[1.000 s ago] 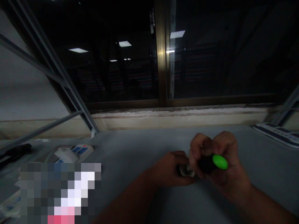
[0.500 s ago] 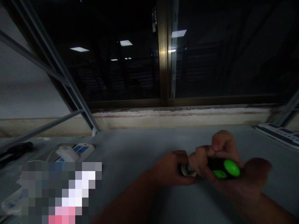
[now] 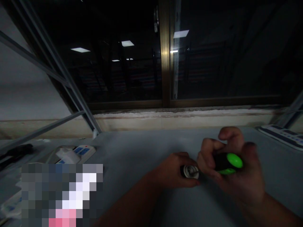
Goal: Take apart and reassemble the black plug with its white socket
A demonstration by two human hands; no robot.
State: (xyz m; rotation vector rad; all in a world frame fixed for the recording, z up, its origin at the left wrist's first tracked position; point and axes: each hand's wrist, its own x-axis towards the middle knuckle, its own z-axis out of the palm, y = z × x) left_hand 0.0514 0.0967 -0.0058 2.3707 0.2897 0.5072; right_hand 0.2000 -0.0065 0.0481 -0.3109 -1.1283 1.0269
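My left hand (image 3: 176, 170) wraps round a dark cylindrical object (image 3: 191, 171) whose round, pale metallic end faces right. To its right, my right hand (image 3: 239, 167) is turned palm up and holds a black and bright green handle (image 3: 230, 162) with its fingers curled at the left side. The thumb and one finger of that hand stand away from the handle. A thin shaft seems to cross the round end of the cylinder, but it is too dim to tell whether it joins the handle.
A grey table (image 3: 132, 148) runs up to a dark window with a brass-coloured frame (image 3: 165, 63). On the left lie a power strip (image 3: 86, 152) with a white plug (image 3: 68, 155) and a black item (image 3: 16, 154). Another white strip (image 3: 281, 135) lies at right. Metal bars rise at both sides.
My right hand has loosened its fingers and lifted its thumb, uncovering more of the cylinder's round end. The green and black handle has turned and shifted slightly up. My left hand has stayed put.
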